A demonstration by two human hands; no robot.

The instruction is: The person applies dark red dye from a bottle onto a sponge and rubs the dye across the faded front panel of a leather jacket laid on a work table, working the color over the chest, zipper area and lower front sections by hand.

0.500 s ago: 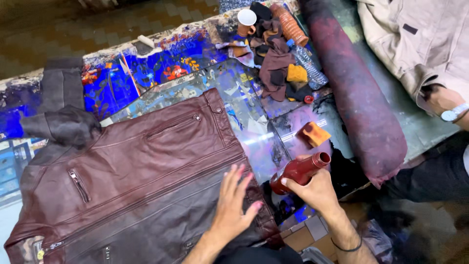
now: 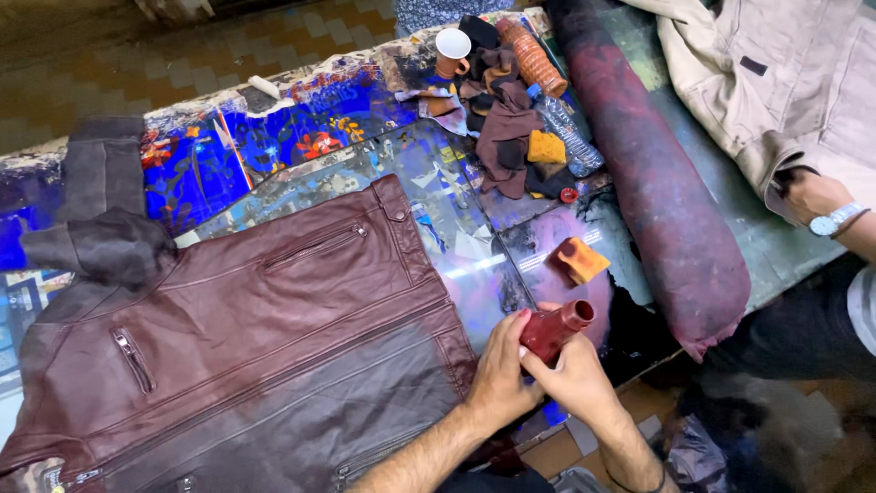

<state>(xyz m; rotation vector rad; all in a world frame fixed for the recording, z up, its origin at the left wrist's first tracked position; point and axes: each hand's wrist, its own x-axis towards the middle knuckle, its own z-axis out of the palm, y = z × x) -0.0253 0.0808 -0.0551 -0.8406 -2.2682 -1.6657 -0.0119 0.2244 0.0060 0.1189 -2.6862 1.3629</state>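
Hands of the person meet at the near edge of the table [image 2: 274,137], both closed around one small dark red bottle [image 2: 555,330]. The left hand [image 2: 500,365] wraps the bottle's lower part from the side of the jacket, and the right hand [image 2: 573,376] holds it from below, fingers curled tight; the open mouth of the bottle points to the right and a little up. The bottle is held just past the right hem of a brown leather jacket [image 2: 274,338], which lies flat and spread on the table, its front zips visible and a grey knitted collar [image 2: 105,228] at the upper left. The table top is covered with blue and many-coloured paint stains. Near the bottle, a little farther on the table, lies an orange sponge [image 2: 581,260]. Beyond it a long dark roll [image 2: 652,183] with red stains lies diagonally. At the far edge there is a heap of brown rags [image 2: 506,123], a white cup [image 2: 453,43] and a clear plastic bottle [image 2: 568,137]. At the right, another person's hand [image 2: 812,194] with a wristwatch [image 2: 835,220] rests on a beige garment [image 2: 776,82].
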